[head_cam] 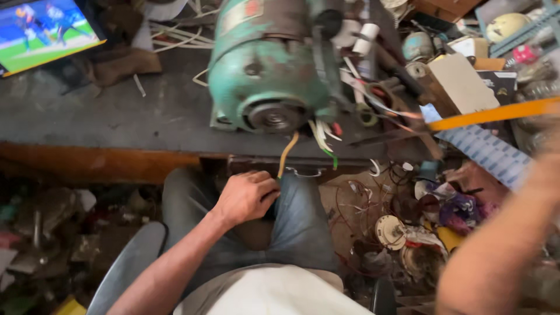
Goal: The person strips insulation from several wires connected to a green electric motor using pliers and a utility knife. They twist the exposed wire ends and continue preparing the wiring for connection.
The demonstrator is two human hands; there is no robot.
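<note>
- The left hand (245, 197) is curled nearly shut just below the bench edge, its fingers pinching the lower end of a yellow wire (287, 153); the wire runs up from the hand to the motor, so the grip seems meant to keep it taut and apart from the other leads.
- The green electric motor (265, 70) sits on the dark workbench (116, 116) directly above and ahead of that hand, shaft end facing the person, its loose white and green leads (324, 140) dangling beside the yellow wire.
- The right arm (501, 251) is raised far right and blurred; I cannot tell how open that hand is.
- An orange strip (496, 114) crosses just above it, ownership unclear.
- A lit screen (44, 32) lies far upper left.
</note>
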